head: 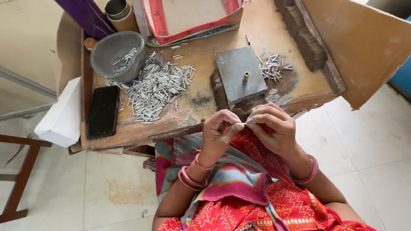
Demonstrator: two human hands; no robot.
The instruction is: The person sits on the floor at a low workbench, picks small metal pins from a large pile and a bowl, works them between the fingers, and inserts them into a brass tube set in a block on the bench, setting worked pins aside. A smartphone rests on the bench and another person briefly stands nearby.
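Pinching a thin metal tube point(242, 124) between my left hand point(217, 132) and right hand point(274, 128) just above the bench point(274, 34) edge, I keep both fingertip grips closed, level; possibly something sits inside.

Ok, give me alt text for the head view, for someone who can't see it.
Left hand and right hand pinch a thin metal pin between them above a worn wooden bench. On the bench lie a pile of pins, a grey bowl, a grey block with a brass peg, and a black phone.
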